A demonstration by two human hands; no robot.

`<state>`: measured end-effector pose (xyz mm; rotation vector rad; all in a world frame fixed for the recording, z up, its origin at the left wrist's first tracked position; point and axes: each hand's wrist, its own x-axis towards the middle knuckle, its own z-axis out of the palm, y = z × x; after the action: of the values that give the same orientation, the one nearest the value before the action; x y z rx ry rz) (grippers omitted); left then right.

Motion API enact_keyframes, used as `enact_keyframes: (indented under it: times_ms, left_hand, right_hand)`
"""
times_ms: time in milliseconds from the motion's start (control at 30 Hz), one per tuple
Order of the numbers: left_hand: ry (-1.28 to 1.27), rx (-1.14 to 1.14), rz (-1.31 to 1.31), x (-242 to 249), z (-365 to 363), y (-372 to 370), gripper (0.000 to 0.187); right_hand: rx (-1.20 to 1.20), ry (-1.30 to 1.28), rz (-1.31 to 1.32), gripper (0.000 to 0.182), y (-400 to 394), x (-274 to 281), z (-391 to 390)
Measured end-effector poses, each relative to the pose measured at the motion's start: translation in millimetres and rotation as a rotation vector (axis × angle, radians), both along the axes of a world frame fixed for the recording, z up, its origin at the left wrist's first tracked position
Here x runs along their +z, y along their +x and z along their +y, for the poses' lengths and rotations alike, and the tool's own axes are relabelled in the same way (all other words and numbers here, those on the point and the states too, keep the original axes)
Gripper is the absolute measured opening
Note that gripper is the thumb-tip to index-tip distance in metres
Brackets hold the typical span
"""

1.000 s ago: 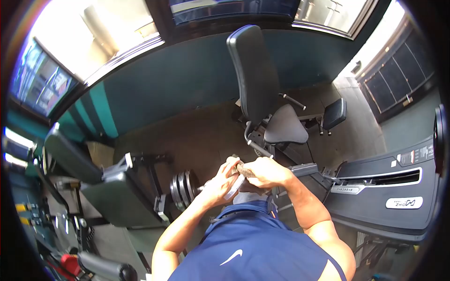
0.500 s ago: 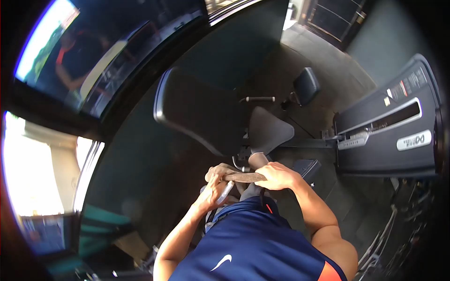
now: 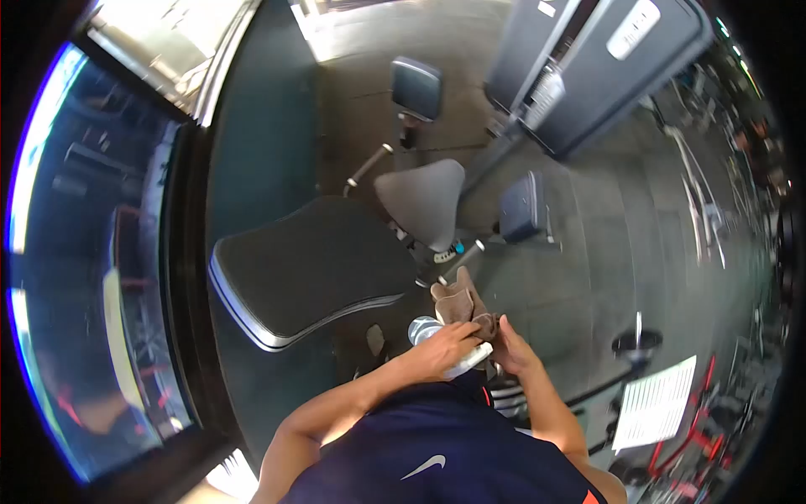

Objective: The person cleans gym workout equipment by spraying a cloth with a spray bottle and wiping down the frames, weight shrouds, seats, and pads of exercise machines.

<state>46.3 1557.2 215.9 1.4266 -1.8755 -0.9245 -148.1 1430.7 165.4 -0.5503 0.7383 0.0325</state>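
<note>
In front of my waist, my left hand [image 3: 445,351] is closed around a brown cloth [image 3: 454,307] and a clear bottle with a white cap [image 3: 475,359]. The cloth hangs forward, bunched beside my fingers. My right hand [image 3: 512,346] is at the cloth's right side, its fingers fairly straight and the thumb side against the folds. Just beyond the cloth are the machine's grey seat [image 3: 424,202] and a metal handle [image 3: 466,259].
A large black backrest pad [image 3: 311,273] lies left of my hands. Farther ahead stand a small pad [image 3: 417,86] and the weight stack housing [image 3: 617,76]. Another pad [image 3: 522,207] is ahead right. A white sheet [image 3: 655,405] and red-framed equipment are at right.
The view has turned right, so the machine appears farther left. The cloth, stretched between both hands before, is now bunched at my left hand, and my right hand has loosened.
</note>
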Motion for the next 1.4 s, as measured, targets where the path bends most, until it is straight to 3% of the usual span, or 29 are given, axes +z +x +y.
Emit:
enact_keyframes:
  times_ms: [33,100,133,300,500,633,767,800,867,933,1167,1200,1333,1400]
  left_hand:
    - [-0.022,-0.081,-0.024,-5,13,-6,0.061]
    - [0.097,-0.241,-0.062,0,41,-16,0.058]
    - [0.099,-0.258,0.013,-12,58,-24,0.056]
    - [-0.001,-0.293,0.286,-58,117,-40,0.043]
    - [0.284,-0.134,0.319,-126,168,-63,0.032]
    - [0.381,-0.007,0.265,-153,159,-64,0.033]
    - [0.436,0.008,0.167,-202,146,-56,0.040]
    - [0.439,-0.007,0.140,-224,146,-52,0.043]
    - [0.332,0.000,0.050,-253,140,-46,0.050]
    - [0.455,0.027,0.003,-274,134,-39,0.059]
    - [0.527,0.150,0.083,-400,119,-6,0.034]
    - [0.490,0.187,0.118,-412,111,-3,0.032]
    - [0.428,0.247,0.127,-461,92,14,0.037]
    - [0.395,0.252,0.108,-481,88,22,0.038]
  right_hand:
    - [-0.203,0.103,0.045,0.059,-14,-17,35]
    - [-0.255,-0.091,0.217,0.044,-22,-16,91]
    - [-0.384,-0.005,0.315,0.036,-19,-10,109]
    - [-0.744,-0.124,0.401,0.026,-49,-42,160]
    - [-0.987,-0.111,0.526,0.029,-97,-97,166]
    - [-0.984,-0.034,0.516,0.030,-110,-154,170]
    - [-1.088,-0.021,0.520,0.025,-113,-251,179]
    - [-1.073,0.044,0.488,0.025,-103,-242,162]
    - [-0.985,-0.097,0.506,0.028,-103,-288,170]
    - [-0.962,-0.079,0.476,0.033,-98,-313,180]
    - [-1.170,0.071,0.522,0.047,-54,-379,191]
    - [-1.084,-0.006,0.475,0.053,-54,-399,186]
    - [-1.036,-0.187,0.381,0.043,-33,-468,138]
    - [-0.828,-0.342,0.454,0.039,-13,-492,110]
